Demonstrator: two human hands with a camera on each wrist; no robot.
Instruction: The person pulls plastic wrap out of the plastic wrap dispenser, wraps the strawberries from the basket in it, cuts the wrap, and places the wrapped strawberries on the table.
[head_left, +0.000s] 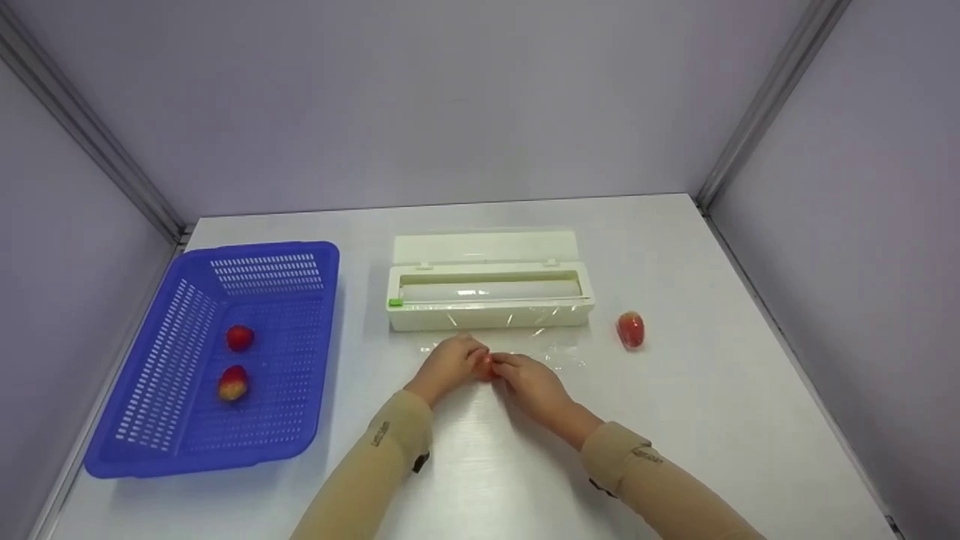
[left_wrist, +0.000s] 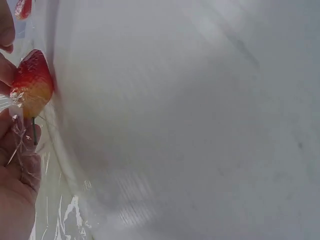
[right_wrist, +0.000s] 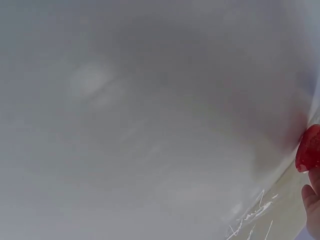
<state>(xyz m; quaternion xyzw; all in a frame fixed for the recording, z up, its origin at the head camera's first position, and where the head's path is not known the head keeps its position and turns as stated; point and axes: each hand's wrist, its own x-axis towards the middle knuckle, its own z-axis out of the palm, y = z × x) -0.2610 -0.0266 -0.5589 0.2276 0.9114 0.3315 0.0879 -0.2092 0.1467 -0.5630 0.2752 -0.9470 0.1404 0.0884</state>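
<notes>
Two tan sleeves (head_left: pixel 367 469) come in nearest the lens, both angled toward the near face of the white box (head_left: pixel 487 319). The held fruit (head_left: pixel 486 367), red with a yellow end, lies just this side of the box, about level with its middle. Long axis roughly parallel to the box front: stem (left_wrist: pixel 35 132) to the left, red tip to the right.

Left hand (head_left: pixel 452 365) at the stem end, fingers curled in close on fruit and clear film (left_wrist: pixel 17 130). Right hand (head_left: pixel 534 386) pinches toward the red end; its far fingers are hard to make out. Neither hand nearer; the fruit sits between, touching both. Film spreads on the table (head_left: pixel 735 420) along the box's near side.

In the box, a pale roll (head_left: pixel 491 291); lid (head_left: pixel 487 246) folded back on the far side. Just right of the box, a shiny fruit (head_left: pixel 631 330), apparently film-covered. Left of the box, a blue basket (head_left: pixel 324 360) with two fruits (head_left: pixel 240 337) in it.
</notes>
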